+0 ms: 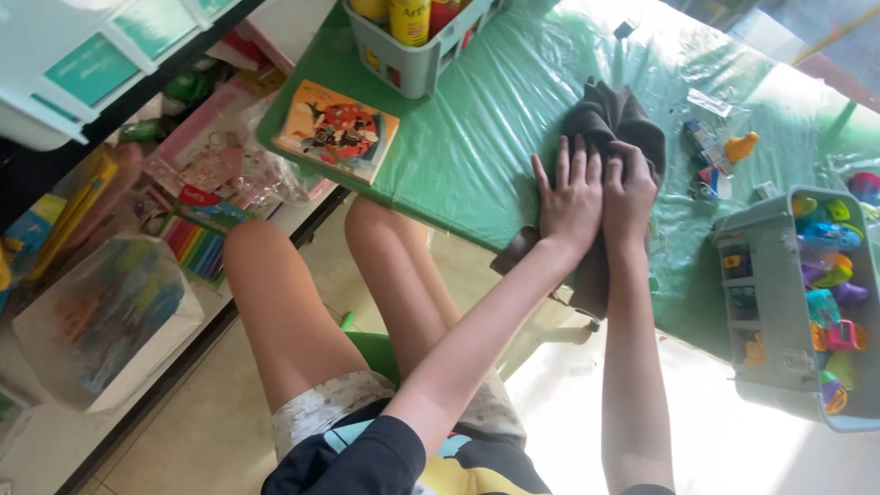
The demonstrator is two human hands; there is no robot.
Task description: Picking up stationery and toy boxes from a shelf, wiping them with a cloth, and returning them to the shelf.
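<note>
A dark brown cloth (pixel 612 119) lies bunched on the green plastic-covered table (pixel 477 137), and part of it hangs over the near edge. My left hand (pixel 570 197) lies flat on the cloth with its fingers spread. Right beside it and touching it, my right hand (pixel 631 188) has its fingers curled into the cloth's folds. I am seated, with my bare knees under the table edge.
A picture book (pixel 337 128) lies at the table's left corner. A grey caddy (pixel 412 60) with bottles stands at the back. A grey-green bin (pixel 779 302) of colourful small toys sits at the right, with loose toys (pixel 724 156) behind it. Bags and colour packs (pixel 197 247) crowd the floor on the left.
</note>
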